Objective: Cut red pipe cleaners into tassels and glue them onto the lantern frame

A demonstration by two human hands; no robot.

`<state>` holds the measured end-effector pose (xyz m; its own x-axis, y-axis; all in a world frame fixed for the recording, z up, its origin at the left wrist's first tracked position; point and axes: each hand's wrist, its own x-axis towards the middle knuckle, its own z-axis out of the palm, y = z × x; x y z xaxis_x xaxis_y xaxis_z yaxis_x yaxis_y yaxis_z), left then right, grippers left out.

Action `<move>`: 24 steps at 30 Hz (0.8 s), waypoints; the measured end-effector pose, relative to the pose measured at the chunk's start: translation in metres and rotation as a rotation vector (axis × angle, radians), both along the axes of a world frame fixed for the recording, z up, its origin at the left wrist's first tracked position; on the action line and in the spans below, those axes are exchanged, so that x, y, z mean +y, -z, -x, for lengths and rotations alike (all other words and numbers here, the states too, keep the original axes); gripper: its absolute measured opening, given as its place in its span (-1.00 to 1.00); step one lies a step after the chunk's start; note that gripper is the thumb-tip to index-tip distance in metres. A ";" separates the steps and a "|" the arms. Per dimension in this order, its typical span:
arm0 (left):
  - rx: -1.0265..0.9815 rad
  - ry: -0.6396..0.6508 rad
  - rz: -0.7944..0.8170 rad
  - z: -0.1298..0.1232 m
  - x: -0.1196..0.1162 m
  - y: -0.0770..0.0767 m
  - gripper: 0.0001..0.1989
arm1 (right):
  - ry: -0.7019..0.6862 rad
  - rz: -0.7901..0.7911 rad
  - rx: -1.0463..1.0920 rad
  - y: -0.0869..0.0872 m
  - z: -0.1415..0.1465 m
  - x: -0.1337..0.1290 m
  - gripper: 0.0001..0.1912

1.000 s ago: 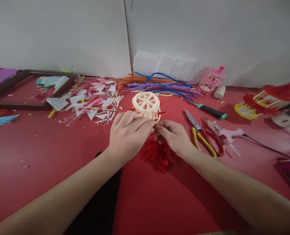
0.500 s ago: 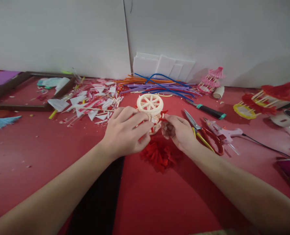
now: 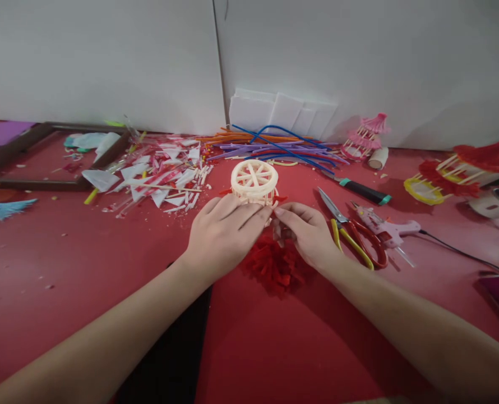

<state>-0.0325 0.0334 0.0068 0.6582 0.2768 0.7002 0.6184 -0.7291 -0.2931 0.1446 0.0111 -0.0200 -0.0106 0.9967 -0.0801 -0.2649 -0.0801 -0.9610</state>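
Observation:
A cream craft structure (image 3: 254, 178) stands upright before me, its round top spoked like a wheel, with bits of red strip poking out on both sides below the rim. My left hand (image 3: 226, 233) curls across its near side, and the fingers hide much of its lower part. At the right front of the structure, thumb and fingertips of my right hand (image 3: 306, 227) are pinched together close to the left fingertips. Whatever they hold is too small to make out. Just below both hands lies a heap of red frilled strips (image 3: 275, 268).
Scissors (image 3: 350, 230), a pink glue gun (image 3: 386, 227) with its cord and a cutter knife (image 3: 365, 192) lie on the right. Scraps and sticks (image 3: 165, 174) spread at left, beside a brown frame (image 3: 31, 184). Colored stems (image 3: 270, 147) lie behind.
The structure has shifted slightly left and turned. My left hand has moved right and flattened across its front, and my right fingertips have come down closer to the left ones.

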 end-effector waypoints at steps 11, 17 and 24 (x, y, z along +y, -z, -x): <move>-0.060 0.041 -0.013 -0.002 0.005 0.003 -0.93 | -0.001 -0.064 -0.127 0.001 0.001 -0.005 -0.70; -0.032 0.026 0.005 -0.002 0.005 0.002 -0.91 | 0.023 -0.204 -0.406 -0.005 -0.003 -0.010 -0.73; -0.035 0.028 0.012 -0.001 0.006 0.003 -0.91 | 0.019 -0.191 -0.400 -0.005 -0.002 -0.011 -0.75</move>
